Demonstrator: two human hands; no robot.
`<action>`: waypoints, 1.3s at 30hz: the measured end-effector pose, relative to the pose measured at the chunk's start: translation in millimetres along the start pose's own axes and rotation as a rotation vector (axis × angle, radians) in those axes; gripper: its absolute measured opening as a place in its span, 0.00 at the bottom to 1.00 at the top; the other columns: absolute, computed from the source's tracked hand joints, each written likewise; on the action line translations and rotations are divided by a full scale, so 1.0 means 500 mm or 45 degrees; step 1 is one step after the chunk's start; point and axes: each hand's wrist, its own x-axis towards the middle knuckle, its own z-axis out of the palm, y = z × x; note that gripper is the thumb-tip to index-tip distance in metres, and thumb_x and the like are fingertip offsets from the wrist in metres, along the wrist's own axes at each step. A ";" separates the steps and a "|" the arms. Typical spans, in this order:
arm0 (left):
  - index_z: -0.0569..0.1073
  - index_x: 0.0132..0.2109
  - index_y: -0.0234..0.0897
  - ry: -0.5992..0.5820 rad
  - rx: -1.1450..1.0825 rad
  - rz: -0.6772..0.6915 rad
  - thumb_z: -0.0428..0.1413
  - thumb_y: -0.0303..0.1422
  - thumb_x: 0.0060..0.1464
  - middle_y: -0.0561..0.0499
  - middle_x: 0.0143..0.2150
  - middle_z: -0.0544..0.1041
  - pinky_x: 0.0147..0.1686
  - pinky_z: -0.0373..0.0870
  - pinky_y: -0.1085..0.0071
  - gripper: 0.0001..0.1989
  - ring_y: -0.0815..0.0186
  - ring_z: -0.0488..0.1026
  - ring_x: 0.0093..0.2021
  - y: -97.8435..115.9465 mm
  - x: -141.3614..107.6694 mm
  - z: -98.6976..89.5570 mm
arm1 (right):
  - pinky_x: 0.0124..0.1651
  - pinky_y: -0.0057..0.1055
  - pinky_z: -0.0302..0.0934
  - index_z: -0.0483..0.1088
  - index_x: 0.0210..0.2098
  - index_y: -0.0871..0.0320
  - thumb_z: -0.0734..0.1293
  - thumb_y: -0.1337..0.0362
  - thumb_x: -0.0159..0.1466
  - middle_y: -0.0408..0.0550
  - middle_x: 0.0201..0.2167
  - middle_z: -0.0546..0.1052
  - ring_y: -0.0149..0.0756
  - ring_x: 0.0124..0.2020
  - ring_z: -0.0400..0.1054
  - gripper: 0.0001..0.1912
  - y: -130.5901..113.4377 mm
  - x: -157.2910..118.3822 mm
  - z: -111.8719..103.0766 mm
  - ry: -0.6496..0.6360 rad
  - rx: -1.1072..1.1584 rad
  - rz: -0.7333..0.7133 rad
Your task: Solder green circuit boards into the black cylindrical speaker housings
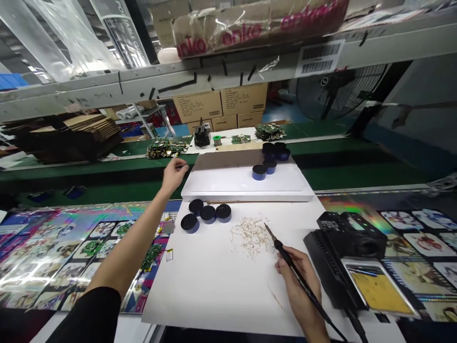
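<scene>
Gripping soldering iron — slim (right hand)

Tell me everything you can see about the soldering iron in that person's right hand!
The soldering iron is a long, thin tool with a narrow metal tip and a black grip that looks like plastic or rubber. A black cord runs from its back end. The right hand holds it like a pen, with the fingers wrapped around the grip. It slants with the tip forward, above a white sheet and close to some pale crumbs. I cannot tell if the tip touches them or is hot.
</scene>
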 end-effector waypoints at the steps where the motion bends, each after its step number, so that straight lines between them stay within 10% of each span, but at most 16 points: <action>1: 0.69 0.46 0.38 -0.102 -0.034 0.071 0.58 0.36 0.57 0.42 0.53 0.79 0.59 0.73 0.60 0.11 0.56 0.77 0.56 0.037 -0.003 0.038 | 0.37 0.38 0.78 0.76 0.50 0.54 0.75 0.50 0.64 0.49 0.34 0.83 0.43 0.33 0.79 0.20 -0.001 0.001 0.001 0.021 0.029 0.004; 8: 0.68 0.63 0.33 -0.659 -0.150 0.281 0.74 0.40 0.46 0.31 0.67 0.75 0.62 0.72 0.57 0.40 0.46 0.75 0.65 0.237 -0.075 0.342 | 0.31 0.34 0.73 0.73 0.53 0.54 0.73 0.48 0.67 0.44 0.31 0.80 0.37 0.26 0.75 0.21 -0.013 0.001 0.006 0.079 0.134 -0.027; 12: 0.72 0.60 0.31 -0.676 -0.138 0.234 0.72 0.35 0.50 0.29 0.64 0.77 0.64 0.68 0.50 0.33 0.41 0.75 0.64 0.281 -0.083 0.386 | 0.27 0.34 0.71 0.74 0.53 0.55 0.70 0.45 0.69 0.52 0.44 0.83 0.36 0.25 0.76 0.23 -0.020 -0.002 0.003 0.015 0.196 0.028; 16: 0.74 0.58 0.34 -0.720 -0.173 0.270 0.73 0.37 0.49 0.38 0.58 0.81 0.59 0.71 0.56 0.31 0.49 0.78 0.57 0.269 -0.118 0.279 | 0.30 0.35 0.71 0.76 0.49 0.56 0.68 0.45 0.71 0.52 0.43 0.83 0.35 0.26 0.76 0.21 -0.022 -0.002 -0.001 -0.027 0.119 0.046; 21: 0.75 0.58 0.40 -1.140 -0.258 0.538 0.74 0.43 0.49 0.44 0.54 0.82 0.54 0.75 0.61 0.32 0.54 0.80 0.53 0.201 -0.294 0.088 | 0.33 0.36 0.70 0.77 0.47 0.57 0.70 0.45 0.70 0.50 0.37 0.83 0.37 0.27 0.75 0.21 -0.017 0.000 -0.005 -0.043 0.048 0.028; 28: 0.68 0.70 0.43 -1.015 -0.006 0.419 0.72 0.44 0.54 0.37 0.66 0.74 0.65 0.72 0.51 0.41 0.46 0.72 0.67 0.098 -0.537 -0.006 | 0.38 0.40 0.69 0.78 0.46 0.55 0.71 0.46 0.70 0.47 0.35 0.82 0.39 0.29 0.75 0.19 -0.024 -0.007 -0.009 -0.063 -0.119 -0.013; 35: 0.82 0.51 0.42 -0.368 0.220 0.081 0.52 0.44 0.72 0.44 0.52 0.84 0.56 0.76 0.55 0.17 0.53 0.81 0.53 -0.033 -0.437 -0.174 | 0.40 0.40 0.67 0.78 0.49 0.56 0.70 0.47 0.71 0.46 0.33 0.81 0.39 0.29 0.74 0.20 -0.036 -0.013 -0.005 -0.072 -0.178 -0.040; 39: 0.83 0.51 0.40 -0.498 0.513 0.110 0.59 0.50 0.62 0.40 0.54 0.83 0.59 0.71 0.50 0.21 0.45 0.78 0.55 -0.117 -0.358 -0.204 | 0.39 0.39 0.68 0.78 0.48 0.57 0.70 0.48 0.71 0.46 0.34 0.81 0.38 0.28 0.74 0.18 -0.036 -0.013 -0.003 -0.042 -0.186 -0.080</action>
